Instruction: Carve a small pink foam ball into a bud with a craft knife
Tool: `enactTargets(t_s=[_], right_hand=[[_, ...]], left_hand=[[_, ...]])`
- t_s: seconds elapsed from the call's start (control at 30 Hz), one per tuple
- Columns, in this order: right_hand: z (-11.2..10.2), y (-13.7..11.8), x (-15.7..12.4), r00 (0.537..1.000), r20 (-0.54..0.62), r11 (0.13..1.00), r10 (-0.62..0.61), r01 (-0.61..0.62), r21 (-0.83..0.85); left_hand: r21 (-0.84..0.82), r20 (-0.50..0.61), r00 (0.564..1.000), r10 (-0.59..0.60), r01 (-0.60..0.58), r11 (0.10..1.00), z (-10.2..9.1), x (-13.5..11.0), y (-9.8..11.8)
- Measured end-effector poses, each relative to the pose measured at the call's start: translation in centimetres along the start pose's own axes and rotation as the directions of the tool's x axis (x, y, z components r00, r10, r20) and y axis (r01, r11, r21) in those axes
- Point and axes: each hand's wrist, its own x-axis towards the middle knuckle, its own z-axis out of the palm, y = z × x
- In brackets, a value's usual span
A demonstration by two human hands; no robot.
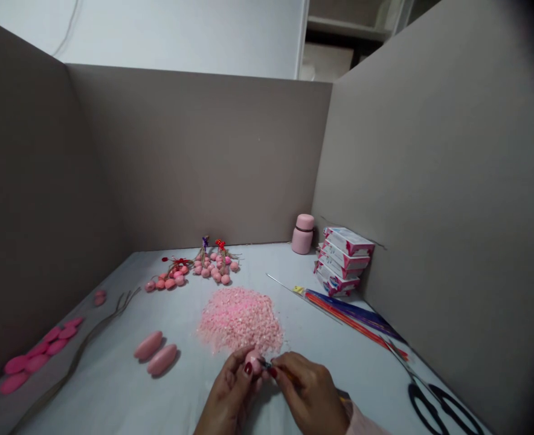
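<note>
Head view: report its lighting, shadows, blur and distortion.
In the head view, the light is dull, the left panel dim against the bright white wall; the head view shows soft shadows by the oval pink pieces, a blurred black upper-right corner, and scissors seemingly stretched near the corner; the head view leaves the tool tip at the pink ball too soft for detail.

Pink bottle point(302, 235) near stacked boxes point(342, 262)
</note>
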Motion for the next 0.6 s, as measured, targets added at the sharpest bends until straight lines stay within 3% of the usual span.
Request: enactTargets(t_s=[0.2,0.47,0.6], right_hand=[[0.02,0.18,0.01,0.999,0.037,0.999,-0.037,0.037,-0.006],[-0.13,0.16,-0.12,0.995,0.078,0.997,-0.067,0.07,-0.038],[-0.28,0.58,-0.03,0.999,0.053,0.998,0.012,-0.009,-0.069]], left_hand=[[0.097,0.128,0.989,0.068,-0.081,0.992,-0.15,0.37,-0.44],[0.257,0.087,0.99,0.115,-0.134,0.957,0.34,-0.08,-0.35],[0.271,0.125,0.985,0.117,-0.147,0.951,0.48,-0.42,-0.32]])
